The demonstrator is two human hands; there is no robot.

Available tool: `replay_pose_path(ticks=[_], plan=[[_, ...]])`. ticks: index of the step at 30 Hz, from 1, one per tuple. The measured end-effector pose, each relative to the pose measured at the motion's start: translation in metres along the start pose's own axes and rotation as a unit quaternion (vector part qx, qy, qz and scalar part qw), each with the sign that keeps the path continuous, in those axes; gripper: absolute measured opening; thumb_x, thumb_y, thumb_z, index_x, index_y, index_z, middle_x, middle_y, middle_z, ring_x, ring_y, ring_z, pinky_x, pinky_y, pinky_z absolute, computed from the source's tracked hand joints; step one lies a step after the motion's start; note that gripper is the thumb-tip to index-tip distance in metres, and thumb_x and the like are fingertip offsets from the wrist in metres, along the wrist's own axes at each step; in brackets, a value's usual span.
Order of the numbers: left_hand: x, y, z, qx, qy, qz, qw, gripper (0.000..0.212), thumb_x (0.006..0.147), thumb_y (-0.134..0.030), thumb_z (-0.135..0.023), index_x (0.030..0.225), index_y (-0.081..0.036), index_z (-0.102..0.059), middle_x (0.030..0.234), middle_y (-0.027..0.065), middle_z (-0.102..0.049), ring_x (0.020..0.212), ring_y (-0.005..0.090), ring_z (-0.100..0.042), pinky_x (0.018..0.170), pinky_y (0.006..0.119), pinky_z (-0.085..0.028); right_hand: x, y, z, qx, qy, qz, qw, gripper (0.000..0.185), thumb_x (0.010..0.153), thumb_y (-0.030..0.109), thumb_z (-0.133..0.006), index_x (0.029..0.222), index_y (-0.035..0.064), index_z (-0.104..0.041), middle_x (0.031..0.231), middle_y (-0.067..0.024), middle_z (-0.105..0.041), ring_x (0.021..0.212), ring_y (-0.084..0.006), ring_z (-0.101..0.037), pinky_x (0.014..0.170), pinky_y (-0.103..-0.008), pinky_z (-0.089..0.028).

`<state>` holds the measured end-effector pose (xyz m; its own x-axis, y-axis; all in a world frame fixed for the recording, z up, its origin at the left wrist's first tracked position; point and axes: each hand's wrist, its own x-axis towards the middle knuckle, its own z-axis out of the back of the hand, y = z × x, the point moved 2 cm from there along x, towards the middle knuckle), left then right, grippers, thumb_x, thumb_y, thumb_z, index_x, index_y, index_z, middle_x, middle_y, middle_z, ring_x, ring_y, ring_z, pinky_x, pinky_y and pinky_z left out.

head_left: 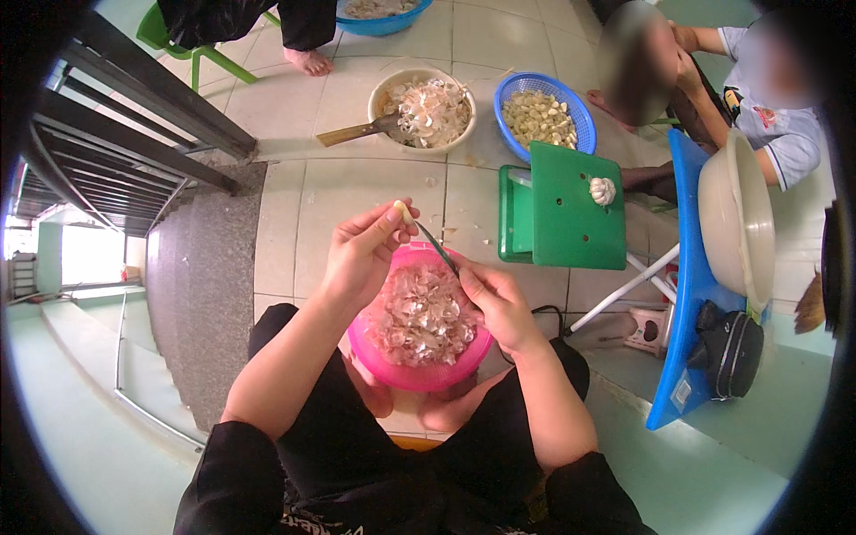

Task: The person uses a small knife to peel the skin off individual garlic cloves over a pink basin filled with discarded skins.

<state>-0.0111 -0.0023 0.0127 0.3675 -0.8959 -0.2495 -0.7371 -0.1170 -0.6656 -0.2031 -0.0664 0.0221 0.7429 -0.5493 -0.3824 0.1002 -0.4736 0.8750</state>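
Observation:
My left hand pinches a pale garlic clove between thumb and fingers. In my right hand is a small knife, its narrow blade pointing up and left, the tip close to the clove. Both hands are above a pink plastic basket between my legs, heaped with papery garlic skins. Farther off, a cream bowl holds more skins and a wooden-handled cleaver rests across its rim. Beside it, a blue basket contains peeled garlic cloves.
A garlic bulb sits on a green plastic stool. At the right stand a blue table with a large basin and a black bag. Metal railings border stairs at left. Two other people are nearby.

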Motion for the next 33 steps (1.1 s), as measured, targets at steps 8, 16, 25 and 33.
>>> replay_pose_path(ticks=[8,16,25,33], plan=[[0.003,-0.002,0.006,0.008,-0.01,-0.028,1.0,0.021,0.094,-0.007,-0.056,0.111,0.005,-0.062,0.099,0.0136,-0.066,0.085,0.0191,-0.064,0.075,0.025,-0.051,0.001,0.006,0.005,-0.513,-0.077,0.001,0.855,0.026,0.082,0.022,-0.07,0.087,-0.0038,-0.065,0.075,-0.0127,-0.067,0.063,-0.0174,-0.06,0.059,-0.0351,-0.045],[-0.003,0.005,-0.003,0.062,0.017,0.011,0.998,0.018,0.091,-0.003,-0.059,0.107,0.004,-0.063,0.1,0.012,-0.066,0.087,0.0183,-0.064,0.08,0.028,-0.052,0.002,0.02,-0.012,-0.164,-0.092,0.156,0.97,0.045,0.099,0.035,-0.047,0.121,-0.0037,-0.056,0.102,-0.0163,-0.067,0.096,-0.0225,-0.063,0.085,-0.0328,-0.046],[-0.005,0.015,-0.015,0.046,0.005,0.004,0.999,0.019,0.092,-0.005,-0.059,0.109,0.004,-0.063,0.099,0.0117,-0.068,0.086,0.0165,-0.064,0.079,0.028,-0.051,-0.01,0.005,-0.035,-0.091,-0.093,0.126,0.983,0.046,0.101,0.023,-0.043,0.139,-0.0024,-0.04,0.089,-0.0065,-0.059,0.076,-0.0119,-0.054,0.072,-0.026,-0.043],[-0.012,0.026,-0.014,-0.043,0.005,0.019,0.999,0.019,0.091,-0.003,-0.061,0.108,0.006,-0.064,0.096,0.0121,-0.069,0.086,0.0177,-0.067,0.076,0.03,-0.055,-0.002,0.003,-0.045,-0.211,-0.142,0.242,0.937,0.048,0.099,0.015,-0.046,0.143,-0.0009,-0.036,0.092,-0.0154,-0.062,0.078,-0.0212,-0.06,0.07,-0.031,-0.045]])
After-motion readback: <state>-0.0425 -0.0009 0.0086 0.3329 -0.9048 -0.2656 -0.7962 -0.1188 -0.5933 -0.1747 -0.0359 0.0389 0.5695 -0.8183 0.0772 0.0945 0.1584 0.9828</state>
